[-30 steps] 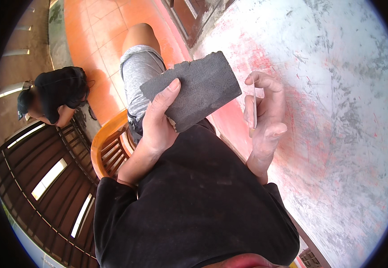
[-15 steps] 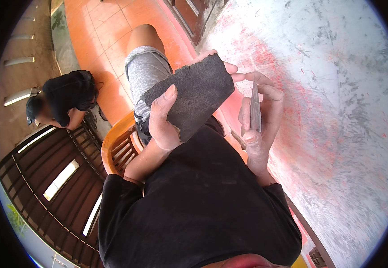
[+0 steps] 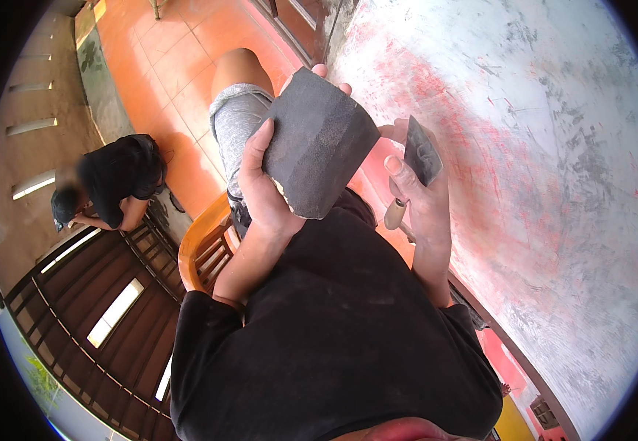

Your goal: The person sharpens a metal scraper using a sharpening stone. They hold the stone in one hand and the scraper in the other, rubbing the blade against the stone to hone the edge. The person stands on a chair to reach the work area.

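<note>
A dark grey sheet of sandpaper (image 3: 322, 143) is gripped in my left hand (image 3: 266, 195), thumb over its near left edge and fingertips showing past its far edge. Pale bits cling along its torn lower left side. To the right, my right hand (image 3: 427, 209) is closed on a putty knife (image 3: 423, 151). The metal blade points up and away, its flat face turned partly towards me, with whitish smears on it. Its wooden handle stub pokes out below my thumb. Pale dust coats my right hand. Sandpaper and knife appear slightly apart.
A wall (image 3: 539, 184) with white and reddish patches rises close on my right. A wooden chair (image 3: 200, 246) is under me. Orange tiles (image 3: 179, 66) lie ahead. On the left, a person in black (image 3: 117, 176) bends forward beside a dark slatted railing (image 3: 84, 309).
My left hand has raised and tilted the sandpaper, so its face shows more fully. The putty knife has turned in my right hand from edge-on to showing its blade face and handle.
</note>
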`<state>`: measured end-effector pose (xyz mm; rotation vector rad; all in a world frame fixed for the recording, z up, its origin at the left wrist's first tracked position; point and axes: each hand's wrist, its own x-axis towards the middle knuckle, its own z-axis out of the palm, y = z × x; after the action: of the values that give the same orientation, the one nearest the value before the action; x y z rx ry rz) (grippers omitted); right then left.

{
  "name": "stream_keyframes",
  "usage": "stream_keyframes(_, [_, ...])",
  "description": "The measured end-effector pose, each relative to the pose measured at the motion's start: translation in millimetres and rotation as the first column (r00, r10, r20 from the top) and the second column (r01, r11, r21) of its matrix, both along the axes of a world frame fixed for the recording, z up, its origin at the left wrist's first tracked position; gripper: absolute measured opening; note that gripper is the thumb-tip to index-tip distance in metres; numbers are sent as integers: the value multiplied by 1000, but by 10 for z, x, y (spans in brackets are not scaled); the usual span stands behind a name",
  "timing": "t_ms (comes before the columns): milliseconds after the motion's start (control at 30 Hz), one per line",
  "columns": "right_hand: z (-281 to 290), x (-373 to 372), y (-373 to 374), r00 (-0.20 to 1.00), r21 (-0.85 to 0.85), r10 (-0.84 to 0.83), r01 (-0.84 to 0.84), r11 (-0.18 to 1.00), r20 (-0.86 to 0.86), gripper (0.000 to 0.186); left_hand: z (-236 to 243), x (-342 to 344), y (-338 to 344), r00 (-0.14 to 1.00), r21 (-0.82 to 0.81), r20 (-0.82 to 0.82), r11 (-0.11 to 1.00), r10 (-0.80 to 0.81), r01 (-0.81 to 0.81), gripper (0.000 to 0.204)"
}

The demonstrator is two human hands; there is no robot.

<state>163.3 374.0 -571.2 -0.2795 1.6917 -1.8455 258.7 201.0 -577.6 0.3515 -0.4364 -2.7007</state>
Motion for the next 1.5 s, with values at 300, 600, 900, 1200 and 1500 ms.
stream_keyframes(300, [77, 58, 67, 988, -13, -27, 25, 1000, -155, 47, -575, -99, 256, 930, -363, 365, 913, -46, 187, 67])
stream_keyframes(600, [215, -59, 197, 926, 209, 283, -234, 949, -250, 49, -253, 114, 101, 933, -720, 220, 599, -283, 351, 74])
stream_keyframes(900, [242, -116, 164, 894, 145, 309, -275, 950, -324, 53, -300, 114, 34, 835, -387, 76, 756, -544, 528, 64])
stream_keyframes(1200, [18, -149, 162, 916, 185, 35, 44, 982, -400, 49, -273, 79, 91, 946, -576, 306, 772, -102, 269, 68])
stream_keyframes(1500, [57, 228, 1, 944, 168, 224, -187, 968, -242, 65, -375, 113, 195, 971, -533, 202, 817, -129, 220, 73])
